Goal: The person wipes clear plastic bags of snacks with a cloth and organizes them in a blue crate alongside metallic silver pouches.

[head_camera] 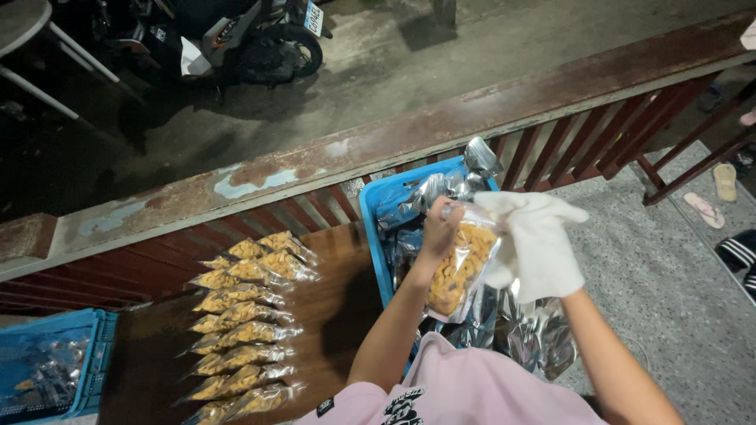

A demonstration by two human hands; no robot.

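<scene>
Crinkly clear pouch of golden snacks sits pinched in the bare left hand's grip, white-gloved right hand steadying it.

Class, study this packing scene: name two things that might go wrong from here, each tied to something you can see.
1. The left hand pinches the snack pouch only at its top, so it may slip or spill if unsealed.
2. The white cloth covering the right hand may dull its grip.
3. The sealed packets lie overlapped near the wooden table edge; a nudge might slide them off.
</scene>
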